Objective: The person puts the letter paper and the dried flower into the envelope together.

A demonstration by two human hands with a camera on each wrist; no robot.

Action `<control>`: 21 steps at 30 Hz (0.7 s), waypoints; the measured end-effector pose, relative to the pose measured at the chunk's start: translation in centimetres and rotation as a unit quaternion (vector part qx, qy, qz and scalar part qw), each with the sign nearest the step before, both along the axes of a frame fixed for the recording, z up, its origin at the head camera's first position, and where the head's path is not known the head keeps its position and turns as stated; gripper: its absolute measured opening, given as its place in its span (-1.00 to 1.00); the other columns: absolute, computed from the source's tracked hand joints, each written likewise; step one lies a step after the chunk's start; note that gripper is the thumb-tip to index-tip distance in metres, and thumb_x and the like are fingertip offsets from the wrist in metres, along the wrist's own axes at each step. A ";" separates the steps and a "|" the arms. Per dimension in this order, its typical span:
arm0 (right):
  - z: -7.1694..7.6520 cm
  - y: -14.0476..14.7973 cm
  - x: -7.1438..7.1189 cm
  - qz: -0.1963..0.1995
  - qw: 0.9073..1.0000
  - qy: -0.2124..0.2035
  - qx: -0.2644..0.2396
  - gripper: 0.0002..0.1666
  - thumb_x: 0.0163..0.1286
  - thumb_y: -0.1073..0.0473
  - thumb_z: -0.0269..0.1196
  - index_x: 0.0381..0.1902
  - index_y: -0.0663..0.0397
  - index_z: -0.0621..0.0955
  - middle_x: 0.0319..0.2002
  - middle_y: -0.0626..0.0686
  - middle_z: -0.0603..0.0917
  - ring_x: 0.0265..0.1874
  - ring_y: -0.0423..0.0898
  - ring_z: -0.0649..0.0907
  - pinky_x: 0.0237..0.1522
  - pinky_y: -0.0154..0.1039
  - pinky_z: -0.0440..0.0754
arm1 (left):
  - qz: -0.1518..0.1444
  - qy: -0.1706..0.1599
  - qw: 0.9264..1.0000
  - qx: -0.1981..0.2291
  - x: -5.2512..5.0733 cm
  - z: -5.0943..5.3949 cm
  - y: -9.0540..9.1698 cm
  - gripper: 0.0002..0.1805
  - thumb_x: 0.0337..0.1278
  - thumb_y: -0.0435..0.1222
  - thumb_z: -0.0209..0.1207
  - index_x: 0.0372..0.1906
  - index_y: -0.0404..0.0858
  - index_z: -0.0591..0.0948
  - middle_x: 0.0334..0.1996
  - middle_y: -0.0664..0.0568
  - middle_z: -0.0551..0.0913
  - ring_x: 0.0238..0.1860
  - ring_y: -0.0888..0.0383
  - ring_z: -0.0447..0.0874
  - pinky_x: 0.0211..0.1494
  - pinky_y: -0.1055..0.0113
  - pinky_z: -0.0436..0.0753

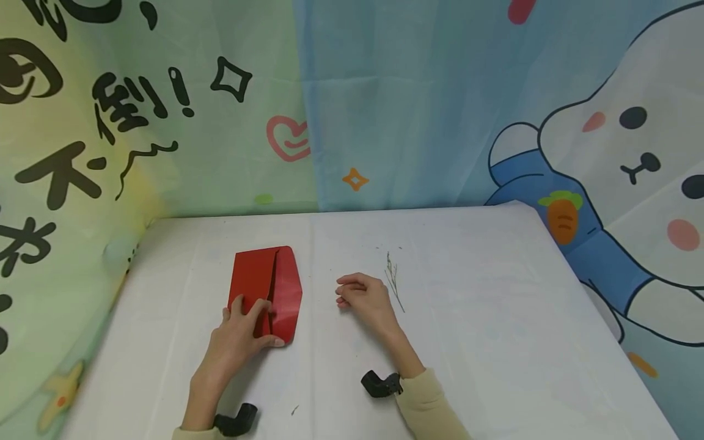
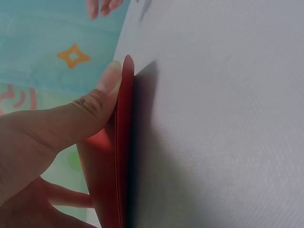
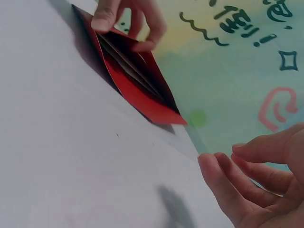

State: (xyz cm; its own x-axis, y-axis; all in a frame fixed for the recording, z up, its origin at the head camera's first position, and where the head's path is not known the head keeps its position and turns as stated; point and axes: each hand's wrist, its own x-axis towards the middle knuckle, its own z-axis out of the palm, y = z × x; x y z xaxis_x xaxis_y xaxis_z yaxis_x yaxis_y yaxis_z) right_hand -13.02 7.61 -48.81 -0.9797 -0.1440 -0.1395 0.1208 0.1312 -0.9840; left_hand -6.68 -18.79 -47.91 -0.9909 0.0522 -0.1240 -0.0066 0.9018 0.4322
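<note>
I see the cloth backdrop [image 1: 385, 122] rising at the counter's far edge, toward 12 o'clock. On the white counter [image 1: 495, 318], the widest bare room runs toward 4 o'clock. The red envelope [image 1: 252, 278] lies at 9 o'clock from the right hand [image 1: 367, 299], its flap [image 1: 287, 287] turned to 3 o'clock. The left hand [image 1: 233, 339] pinches its near part, thumb on the flap; holding the gaping mouth apart is, I judge, the step in hand. The right fingers bend loosely, apart from the thumb, gripping nothing. Near them, at 2 o'clock, lies a dry sprig [image 1: 394, 287]; I'd say the next move calls for a light pinch on its thin stem. A tiny scrap [image 1: 294, 410] lies between the wrists.
</note>
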 end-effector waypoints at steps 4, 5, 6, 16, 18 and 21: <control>0.0 1.7 0.3 -0.020 1.000 0.003 0.006 -0.74 0.42 0.39 0.27 0.02 0.37 0.68 -0.17 0.35 0.76 -0.25 0.18 0.81 -0.18 -0.10 0.79 | 0.000 -0.003 1.000 0.000 0.1 0.0 0.0 -0.28 -0.12 0.00 0.58 0.18 -0.04 0.52 0.30 -0.46 0.33 0.21 -0.50 0.38 -0.17 -0.20 0.73; 0.1 2.1 0.4 -0.027 1.000 0.005 0.009 -0.75 0.41 0.39 0.28 0.02 0.38 0.68 -0.17 0.36 0.76 -0.25 0.19 0.81 -0.18 -0.10 0.79 | 0.000 -0.003 1.000 -0.001 0.1 0.0 0.0 -0.28 -0.12 0.00 0.58 0.18 -0.04 0.52 0.30 -0.46 0.33 0.20 -0.50 0.38 -0.18 -0.20 0.73; 0.0 2.4 0.5 -0.035 0.999 0.007 0.015 -0.74 0.40 0.39 0.29 0.01 0.37 0.68 -0.17 0.36 0.76 -0.26 0.19 0.81 -0.19 -0.11 0.79 | 0.001 -0.003 1.000 -0.001 0.1 -0.1 0.0 -0.28 -0.12 0.00 0.58 0.19 -0.04 0.52 0.30 -0.46 0.32 0.20 -0.50 0.38 -0.17 -0.20 0.73; -0.2 5.1 0.6 -0.125 0.970 0.060 0.200 -0.78 0.36 0.23 0.38 -0.06 0.17 0.76 -0.29 0.12 0.78 -0.33 0.02 0.74 -0.26 -0.26 0.62 | -0.006 0.003 1.000 0.000 0.0 -0.1 -0.3 -0.29 -0.09 0.02 0.56 0.18 -0.03 0.50 0.31 -0.47 0.31 0.19 -0.50 0.39 -0.22 -0.16 0.71; -0.3 5.6 0.5 -0.148 0.959 0.068 0.230 -0.78 0.35 0.22 0.38 -0.08 0.16 0.76 -0.30 0.11 0.77 -0.29 0.02 0.72 -0.23 -0.20 0.61 | -0.008 0.003 1.000 0.000 0.0 -0.2 -0.3 -0.29 -0.08 0.02 0.56 0.18 -0.02 0.50 0.32 -0.47 0.30 0.20 -0.52 0.38 -0.22 -0.15 0.71; -0.5 6.1 0.2 -0.170 0.948 0.071 0.261 -0.77 0.34 0.24 0.38 -0.06 0.18 0.75 -0.28 0.15 0.75 -0.25 0.08 0.73 -0.19 -0.10 0.62 | -0.008 0.003 1.000 0.001 -0.1 -0.2 -0.4 -0.29 -0.08 0.02 0.56 0.19 -0.03 0.50 0.31 -0.47 0.30 0.20 -0.54 0.38 -0.23 -0.15 0.71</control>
